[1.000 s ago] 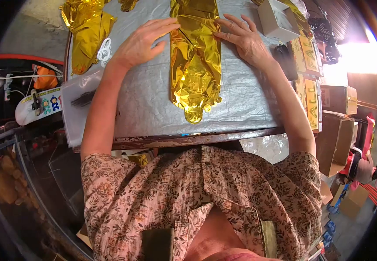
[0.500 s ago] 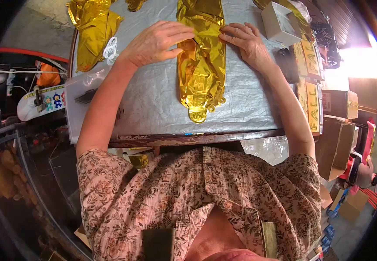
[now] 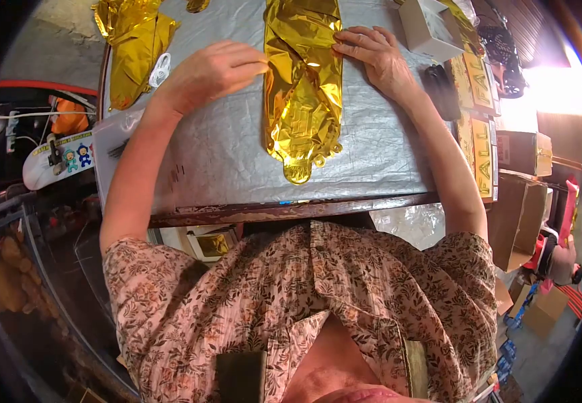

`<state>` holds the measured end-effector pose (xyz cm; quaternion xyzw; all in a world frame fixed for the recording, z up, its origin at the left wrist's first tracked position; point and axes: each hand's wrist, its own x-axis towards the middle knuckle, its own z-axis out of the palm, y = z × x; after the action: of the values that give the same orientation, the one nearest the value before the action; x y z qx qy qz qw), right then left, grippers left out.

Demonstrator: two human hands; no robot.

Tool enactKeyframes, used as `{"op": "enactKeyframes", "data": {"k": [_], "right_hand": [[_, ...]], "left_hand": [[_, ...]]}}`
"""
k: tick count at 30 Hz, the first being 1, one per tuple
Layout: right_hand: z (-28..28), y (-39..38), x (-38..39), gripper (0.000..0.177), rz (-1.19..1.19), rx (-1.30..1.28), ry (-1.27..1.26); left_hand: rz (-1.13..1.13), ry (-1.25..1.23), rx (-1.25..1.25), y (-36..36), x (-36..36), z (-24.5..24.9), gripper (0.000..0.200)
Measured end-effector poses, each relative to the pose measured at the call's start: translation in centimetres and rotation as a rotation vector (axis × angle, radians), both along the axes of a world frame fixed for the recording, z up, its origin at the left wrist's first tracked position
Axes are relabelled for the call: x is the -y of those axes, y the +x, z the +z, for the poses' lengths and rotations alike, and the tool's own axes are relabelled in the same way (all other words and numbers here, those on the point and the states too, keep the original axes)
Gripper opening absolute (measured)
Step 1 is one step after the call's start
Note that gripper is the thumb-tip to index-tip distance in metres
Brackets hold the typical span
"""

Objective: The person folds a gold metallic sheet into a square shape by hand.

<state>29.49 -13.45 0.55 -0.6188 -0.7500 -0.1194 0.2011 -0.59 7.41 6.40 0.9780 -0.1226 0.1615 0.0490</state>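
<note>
A long gold foil piece (image 3: 302, 87) lies folded lengthwise on the grey covered table (image 3: 217, 148), its rounded tab pointing toward me. At its left edge is my left hand (image 3: 220, 70), its fingertips close together at the foil's edge; whether they pinch it I cannot make out. My right hand (image 3: 375, 57) rests at the foil's right edge, palm down, fingers spread, holding nothing. More gold foil (image 3: 140, 57) lies at the upper left, beside a coiled white cord (image 3: 160, 70).
An open white box (image 3: 430, 30) stands at the upper right, near a dark object (image 3: 440, 91) and yellow printed boxes (image 3: 477, 158). Clear plastic (image 3: 113, 138) lies at the left edge. Cardboard boxes (image 3: 516, 221) and a person (image 3: 563, 262) are at the far right.
My left hand has moved left, from over the foil to its left edge. The foil looks flatter and straighter along its left side. My right hand stays at the right edge.
</note>
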Motion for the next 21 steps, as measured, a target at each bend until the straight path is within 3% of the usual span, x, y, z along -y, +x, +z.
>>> {"op": "enactKeyframes", "data": {"k": [5,8,13,21], "right_hand": [[-0.1,-0.1,0.0,0.036,-0.015,0.001,0.005],[-0.1,-0.1,0.0,0.037,-0.027,0.018,-0.002],[-0.2,-0.2,0.1,0.040,-0.032,0.012,-0.015],[0.0,-0.1,0.2,0.043,-0.029,-0.001,-0.023]], "left_hand": [[-0.131,0.052,0.001,2.1,0.5,0.2,0.031],[-0.130,-0.059,0.043,2.7,0.9,-1.0,0.041],[0.069,-0.119,0.188,2.5,1.4,-2.2,0.042],[0.065,-0.091,0.085,1.7,0.1,-4.0,0.041]]}}
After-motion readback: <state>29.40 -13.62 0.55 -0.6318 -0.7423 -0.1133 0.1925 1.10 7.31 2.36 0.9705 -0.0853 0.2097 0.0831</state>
